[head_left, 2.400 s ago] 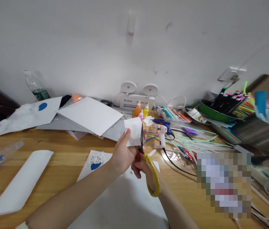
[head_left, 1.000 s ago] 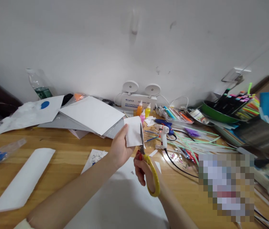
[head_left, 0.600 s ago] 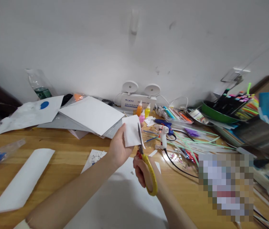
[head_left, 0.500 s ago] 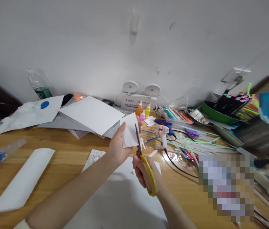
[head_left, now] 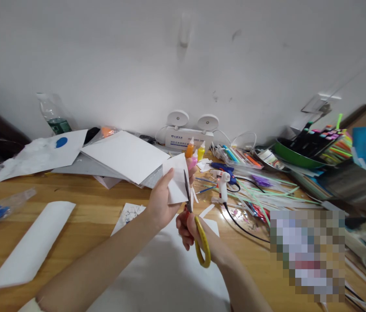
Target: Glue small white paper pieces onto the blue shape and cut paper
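Observation:
A small white piece of paper [head_left: 176,184] is pinched upright in my left hand [head_left: 161,201], with the thumb across its front and the fingers behind it. My right hand [head_left: 199,232] is closed round the handles of yellow-handled scissors [head_left: 203,247]. Their blades point up along the paper's right edge, and a thin strip hangs beside them. Below both hands lies a large white sheet [head_left: 170,268] on the wooden table. Some fingers of my right hand are hidden by the handles.
A white hot glue gun [head_left: 222,186] with a black cord stands right of my hands. Small paint bottles [head_left: 189,149] are behind them. White boards [head_left: 126,156] lie at the back left, a curved white sheet [head_left: 33,245] at the left. A green bowl of markers [head_left: 295,155] sits at the right.
The paper has tilted slightly and shifted a little left in my left hand. My right hand has turned the scissors slightly, and its fingers have shifted on the handles.

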A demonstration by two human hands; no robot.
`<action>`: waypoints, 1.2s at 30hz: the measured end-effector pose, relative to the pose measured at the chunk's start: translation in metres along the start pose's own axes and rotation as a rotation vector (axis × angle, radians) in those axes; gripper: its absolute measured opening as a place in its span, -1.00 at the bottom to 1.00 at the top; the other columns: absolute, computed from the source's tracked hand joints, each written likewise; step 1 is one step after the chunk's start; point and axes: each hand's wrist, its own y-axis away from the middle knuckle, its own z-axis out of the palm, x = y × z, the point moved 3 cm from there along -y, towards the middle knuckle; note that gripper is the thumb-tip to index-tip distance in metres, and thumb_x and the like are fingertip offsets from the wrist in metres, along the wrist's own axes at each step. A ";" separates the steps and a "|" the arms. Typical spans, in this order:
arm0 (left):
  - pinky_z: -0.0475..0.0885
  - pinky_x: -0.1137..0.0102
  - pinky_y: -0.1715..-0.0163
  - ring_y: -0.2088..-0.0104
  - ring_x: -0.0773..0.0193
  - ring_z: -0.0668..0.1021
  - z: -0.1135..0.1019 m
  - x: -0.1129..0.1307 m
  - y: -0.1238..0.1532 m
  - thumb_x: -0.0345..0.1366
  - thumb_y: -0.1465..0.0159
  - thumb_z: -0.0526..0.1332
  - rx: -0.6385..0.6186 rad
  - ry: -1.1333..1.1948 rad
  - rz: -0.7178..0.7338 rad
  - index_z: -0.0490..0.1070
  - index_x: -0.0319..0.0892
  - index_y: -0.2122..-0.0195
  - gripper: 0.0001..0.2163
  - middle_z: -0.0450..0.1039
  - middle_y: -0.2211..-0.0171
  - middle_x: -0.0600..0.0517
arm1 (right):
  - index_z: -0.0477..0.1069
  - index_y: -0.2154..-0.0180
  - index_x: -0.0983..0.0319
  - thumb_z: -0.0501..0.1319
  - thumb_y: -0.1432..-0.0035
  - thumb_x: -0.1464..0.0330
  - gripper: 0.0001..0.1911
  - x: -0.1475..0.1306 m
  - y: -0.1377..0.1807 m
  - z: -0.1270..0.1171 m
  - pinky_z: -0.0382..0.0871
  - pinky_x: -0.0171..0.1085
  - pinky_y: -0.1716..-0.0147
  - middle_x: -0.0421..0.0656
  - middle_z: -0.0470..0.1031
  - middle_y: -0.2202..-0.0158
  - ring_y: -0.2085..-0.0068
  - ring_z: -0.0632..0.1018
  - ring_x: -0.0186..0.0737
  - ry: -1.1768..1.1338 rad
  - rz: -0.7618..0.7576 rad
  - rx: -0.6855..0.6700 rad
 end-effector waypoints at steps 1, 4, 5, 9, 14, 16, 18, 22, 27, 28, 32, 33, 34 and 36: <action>0.31 0.30 0.07 0.11 0.18 0.45 0.000 0.000 0.000 -0.33 -0.22 0.00 -0.002 0.001 0.000 0.32 -0.26 0.06 -0.71 0.46 0.17 -0.07 | 0.17 0.40 0.24 0.00 -0.02 -0.04 -0.56 0.000 0.000 0.000 0.16 -0.38 0.58 -0.32 0.04 0.56 0.60 0.17 -0.47 -0.031 0.012 -0.007; 0.33 0.31 0.09 0.12 0.19 0.46 0.001 0.000 0.000 -0.33 -0.22 0.00 -0.013 0.007 -0.005 0.31 -0.25 0.05 -0.70 0.45 0.17 -0.07 | 0.16 0.39 0.22 0.16 0.02 0.10 -0.66 0.000 0.000 0.003 0.10 -0.38 0.53 -0.31 0.09 0.52 0.56 0.21 -0.47 -0.212 0.065 -0.053; 0.33 0.32 0.09 0.12 0.19 0.46 0.001 0.000 0.001 -0.33 -0.22 0.00 -0.017 0.009 -0.008 0.31 -0.26 0.05 -0.70 0.45 0.16 -0.07 | 0.17 0.38 0.21 0.22 0.06 0.16 -0.68 -0.001 0.000 0.005 0.08 -0.39 0.53 -0.31 0.10 0.51 0.55 0.21 -0.47 -0.299 0.081 -0.076; 0.33 0.34 0.08 0.10 0.21 0.45 0.002 0.003 0.001 -0.34 -0.23 -0.02 -0.010 0.031 -0.020 0.32 -0.25 0.06 -0.71 0.42 0.12 -0.06 | 0.25 0.33 0.21 0.33 0.26 0.37 -0.62 -0.010 0.003 0.007 0.10 -0.42 0.47 -0.27 0.20 0.43 0.47 0.25 -0.45 -0.609 0.135 -0.154; 0.33 0.35 0.06 0.06 0.22 0.42 0.005 0.008 0.001 -0.35 -0.23 -0.02 0.026 0.038 -0.043 0.28 -0.24 0.02 -0.69 0.39 0.07 -0.04 | 0.29 0.19 0.21 0.30 0.17 0.41 -0.58 -0.019 0.009 0.005 0.13 -0.40 0.39 -0.21 0.24 0.35 0.40 0.28 -0.43 -0.665 0.114 -0.303; 0.32 0.36 0.05 0.05 0.23 0.42 0.006 0.009 0.002 -0.35 -0.23 -0.02 0.026 0.050 -0.041 0.28 -0.24 0.02 -0.69 0.38 0.06 -0.04 | 0.26 0.11 0.20 0.30 0.15 0.41 -0.51 -0.019 0.010 0.003 0.12 -0.40 0.40 -0.20 0.23 0.32 0.38 0.29 -0.43 -0.640 0.085 -0.349; 0.32 0.36 0.04 0.05 0.23 0.41 0.008 0.010 0.003 -0.36 -0.23 -0.03 0.021 0.061 -0.046 0.27 -0.25 0.01 -0.69 0.37 0.05 -0.04 | 0.22 0.06 0.19 0.31 0.16 0.40 -0.44 -0.018 0.010 0.002 0.11 -0.40 0.42 -0.19 0.24 0.31 0.37 0.29 -0.42 -0.622 0.063 -0.381; 0.32 0.38 0.04 0.05 0.25 0.41 0.012 0.013 0.005 -0.36 -0.23 -0.03 0.017 0.078 -0.033 0.25 -0.24 0.00 -0.68 0.37 0.05 -0.03 | 0.20 0.03 0.20 0.33 0.19 0.39 -0.38 -0.019 0.008 0.001 0.10 -0.40 0.47 -0.16 0.27 0.30 0.39 0.29 -0.41 -0.589 0.027 -0.395; 0.32 0.35 0.05 0.09 0.24 0.45 0.012 0.015 0.006 -0.36 -0.23 -0.04 0.031 0.073 -0.054 0.25 -0.25 0.00 -0.68 0.41 0.11 -0.06 | 0.29 0.10 0.23 0.36 0.22 0.42 -0.44 -0.015 0.001 0.001 0.10 -0.44 0.55 -0.17 0.36 0.39 0.47 0.33 -0.44 -0.523 -0.021 -0.322; 0.33 0.34 0.06 0.10 0.24 0.45 0.012 0.015 0.006 -0.36 -0.23 -0.04 0.016 0.073 -0.053 0.25 -0.25 0.00 -0.68 0.42 0.12 -0.07 | 0.31 0.12 0.24 0.37 0.24 0.43 -0.44 -0.012 -0.001 0.000 0.11 -0.45 0.57 -0.17 0.39 0.41 0.48 0.35 -0.44 -0.513 -0.015 -0.303; 0.33 0.33 0.06 0.11 0.23 0.46 0.009 0.012 0.007 -0.36 -0.23 -0.03 -0.008 0.075 -0.034 0.25 -0.26 0.00 -0.68 0.43 0.14 -0.08 | 0.36 0.15 0.28 0.42 0.37 0.46 -0.39 0.004 -0.009 -0.004 0.19 -0.46 0.61 -0.12 0.48 0.42 0.53 0.43 -0.42 -0.508 0.093 -0.275; 0.33 0.34 0.07 0.11 0.23 0.46 0.009 0.012 0.007 -0.36 -0.23 -0.03 -0.010 0.076 -0.037 0.24 -0.27 0.00 -0.68 0.43 0.14 -0.08 | 0.37 0.15 0.28 0.42 0.40 0.48 -0.37 0.008 -0.010 -0.005 0.22 -0.46 0.62 -0.12 0.49 0.44 0.55 0.44 -0.41 -0.510 0.120 -0.271; 0.34 0.34 0.07 0.11 0.23 0.46 0.009 0.011 0.008 -0.36 -0.23 -0.03 -0.011 0.079 -0.040 0.25 -0.27 0.00 -0.68 0.43 0.14 -0.08 | 0.38 0.15 0.29 0.42 0.42 0.49 -0.36 0.012 -0.012 -0.006 0.24 -0.46 0.63 -0.13 0.50 0.46 0.57 0.44 -0.41 -0.512 0.142 -0.265; 0.35 0.36 0.08 0.12 0.24 0.46 0.010 0.011 0.008 -0.37 -0.23 -0.03 -0.005 0.092 -0.044 0.25 -0.27 0.00 -0.68 0.43 0.14 -0.08 | 0.38 0.16 0.32 0.42 0.45 0.51 -0.35 0.017 -0.014 -0.008 0.26 -0.46 0.66 -0.14 0.50 0.50 0.61 0.44 -0.41 -0.514 0.168 -0.246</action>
